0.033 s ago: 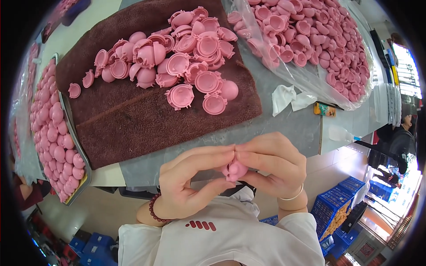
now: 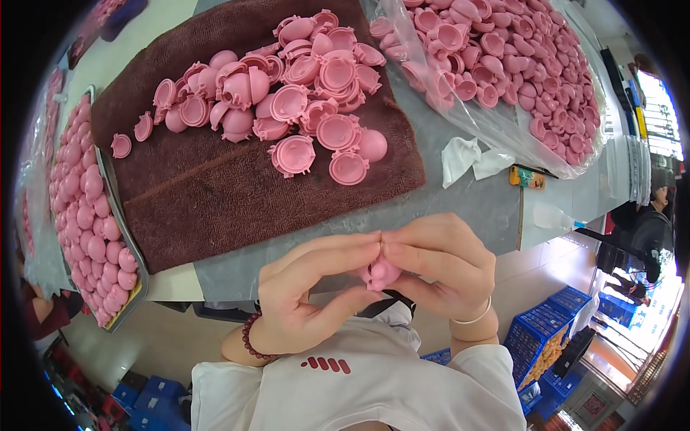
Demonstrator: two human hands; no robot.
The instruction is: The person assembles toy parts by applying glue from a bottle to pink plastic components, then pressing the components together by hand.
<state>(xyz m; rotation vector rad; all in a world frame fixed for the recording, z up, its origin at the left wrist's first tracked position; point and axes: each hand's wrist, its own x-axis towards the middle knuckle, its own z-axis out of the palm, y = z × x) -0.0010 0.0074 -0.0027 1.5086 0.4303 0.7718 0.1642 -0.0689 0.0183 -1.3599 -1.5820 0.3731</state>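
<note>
Two hands (image 2: 298, 294) (image 2: 445, 266) on one pink object (image 2: 383, 274)

Bright overall — white glare from the right-hand window (image 2: 660, 111), edges bent.

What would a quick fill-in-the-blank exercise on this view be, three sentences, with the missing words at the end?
1. The left hand and right hand together hold a small piece coloured ____.
2. The dark beaded bracelet is on the ____ wrist.
3. Of the tray and the clear plastic bag, the one left of the brown towel is the ____.

Missing words: pink; left; tray.
</note>
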